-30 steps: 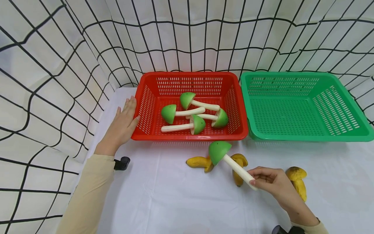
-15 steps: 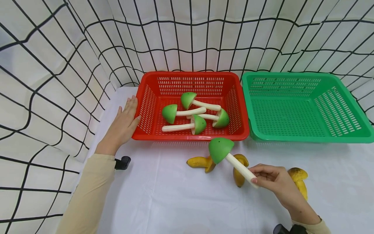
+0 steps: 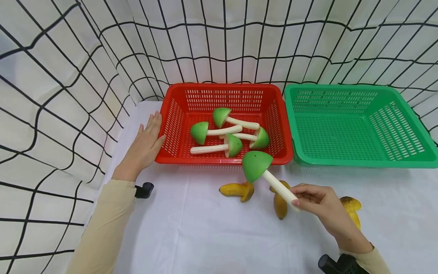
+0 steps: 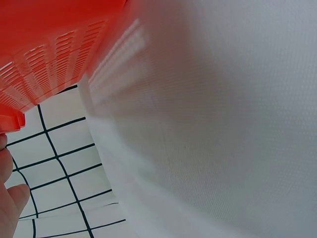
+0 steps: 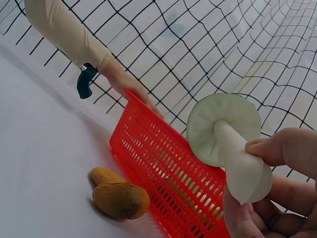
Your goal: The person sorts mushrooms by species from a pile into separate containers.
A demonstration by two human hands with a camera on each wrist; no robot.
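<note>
My right hand (image 3: 323, 209) pinches the stem end of a green-capped mushroom (image 3: 276, 185) between thumb and fingers. Its cap points up and to the left, overlapping the front rim of a red basket (image 3: 219, 161) in the head view. From the right wrist, the pale underside of the same mushroom (image 5: 200, 141) shows. Inside the red basket lie several more green-capped mushrooms (image 3: 199, 132) with white stems. My left hand (image 3: 143, 146) rests with straight fingers along the basket's left side; in its wrist view only some fingers (image 4: 10, 198) show at the left edge.
A green basket (image 3: 362, 163) stands right beside the red one. On the white cloth lie yellow-brown mushrooms: one (image 3: 236, 190) left of the held stem, one (image 3: 280, 207) partly under it, another (image 3: 350, 205) behind my right hand. Black-gridded white walls (image 3: 222, 42) rise behind and left.
My right hand has moved slightly up and away with the green-capped mushroom, whose cap now overlaps the red basket's front rim. The left hand stays at the basket's side.
</note>
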